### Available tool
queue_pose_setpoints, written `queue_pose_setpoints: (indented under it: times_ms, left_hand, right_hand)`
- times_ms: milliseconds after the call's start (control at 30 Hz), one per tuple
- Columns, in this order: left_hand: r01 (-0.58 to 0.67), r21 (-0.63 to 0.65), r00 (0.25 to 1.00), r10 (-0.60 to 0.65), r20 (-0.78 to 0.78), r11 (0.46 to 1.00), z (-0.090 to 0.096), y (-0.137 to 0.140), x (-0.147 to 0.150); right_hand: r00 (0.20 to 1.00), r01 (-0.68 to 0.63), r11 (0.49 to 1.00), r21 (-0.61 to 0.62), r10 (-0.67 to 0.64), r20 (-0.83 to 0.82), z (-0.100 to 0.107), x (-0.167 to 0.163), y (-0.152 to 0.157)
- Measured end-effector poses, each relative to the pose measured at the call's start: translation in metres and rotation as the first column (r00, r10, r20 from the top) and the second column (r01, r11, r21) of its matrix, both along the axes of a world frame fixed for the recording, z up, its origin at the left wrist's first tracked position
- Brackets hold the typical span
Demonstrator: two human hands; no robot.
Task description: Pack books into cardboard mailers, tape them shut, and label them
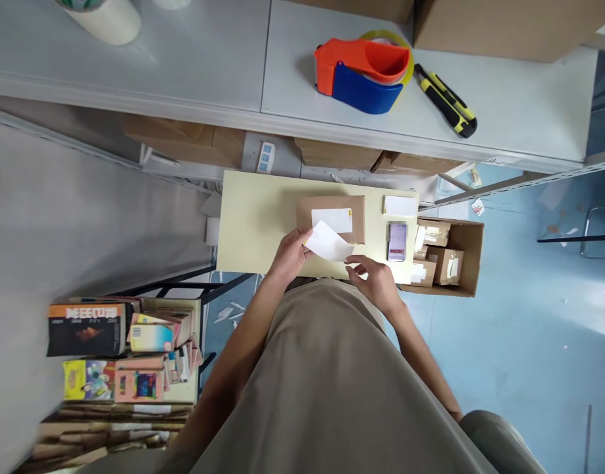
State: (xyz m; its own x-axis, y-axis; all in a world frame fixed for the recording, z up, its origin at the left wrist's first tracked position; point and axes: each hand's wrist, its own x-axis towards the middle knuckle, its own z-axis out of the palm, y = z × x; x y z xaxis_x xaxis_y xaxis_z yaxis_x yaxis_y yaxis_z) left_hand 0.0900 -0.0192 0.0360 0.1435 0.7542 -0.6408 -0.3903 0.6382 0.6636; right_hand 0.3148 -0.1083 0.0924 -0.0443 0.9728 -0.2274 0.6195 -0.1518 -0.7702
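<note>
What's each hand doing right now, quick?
Left hand: closed, holding the white paper.
Right hand: curled by the paper's other end; can't tell if it's gripping.

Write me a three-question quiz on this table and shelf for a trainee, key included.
1. True or false: the phone lies on top of the labelled box.
2. Name the tool just right of the tape dispenser on the shelf.
3. Fill in: the ____ hand pinches the left end of the loose white paper.

Key: 1. False, the phone lies on the table. 2. Utility knife. 3. Left.
</note>
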Motion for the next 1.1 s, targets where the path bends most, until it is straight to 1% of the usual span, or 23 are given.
queue_pose_setpoints:
  times_ms: [100,167,233,333,400,467,533,600,767,933,1100]
  left_hand:
    - [-0.057,0.012,0.998,0.057,-0.012,0.998,-0.002,-0.007,0.009]
    - [-0.099,0.038,0.994,0.100,-0.032,0.994,-0.002,-0.011,0.015]
    - [-0.138,0.060,0.988,0.142,-0.058,0.989,-0.003,-0.014,0.020]
    - [-0.182,0.081,0.979,0.188,-0.077,0.980,-0.005,-0.018,0.026]
    - [-0.193,0.090,0.977,0.200,-0.077,0.977,-0.006,-0.021,0.028]
    - [-0.202,0.090,0.975,0.209,-0.077,0.975,-0.006,-0.023,0.030]
    - [-0.205,0.088,0.974,0.212,-0.079,0.975,-0.006,-0.025,0.030]
    - [-0.197,0.092,0.975,0.205,-0.086,0.976,-0.007,-0.026,0.031]
    - [-0.198,0.078,0.969,0.207,-0.134,0.977,-0.019,-0.032,0.031]
    - [-0.214,0.066,0.938,0.224,-0.264,0.975,-0.035,-0.033,0.027]
    - [-0.202,0.088,0.886,0.221,-0.408,0.975,-0.053,-0.017,0.027]
  right_hand:
    - [0.991,0.062,0.993,-0.098,-0.073,-0.116,-0.011,0.013,0.004]
    - [0.965,0.115,0.981,-0.155,-0.148,-0.218,-0.020,0.018,0.007]
    - [0.928,0.177,0.962,-0.207,-0.234,-0.292,-0.030,0.022,0.011]
    - [0.864,0.263,0.920,-0.290,-0.358,-0.353,-0.046,0.025,0.018]
    - [0.814,0.296,0.889,-0.348,-0.426,-0.396,-0.055,0.026,0.022]
    - [0.775,0.300,0.869,-0.393,-0.462,-0.431,-0.062,0.026,0.026]
    - [0.763,0.283,0.865,-0.415,-0.465,-0.450,-0.065,0.027,0.029]
    - [0.773,0.264,0.874,-0.408,-0.445,-0.453,-0.067,0.027,0.031]
    - [0.853,0.252,0.912,-0.325,-0.368,-0.371,-0.068,0.026,0.033]
    - [0.908,0.218,0.943,-0.252,-0.291,-0.301,-0.073,0.026,0.042]
    - [0.942,0.212,0.959,-0.191,-0.252,-0.220,-0.088,0.029,0.064]
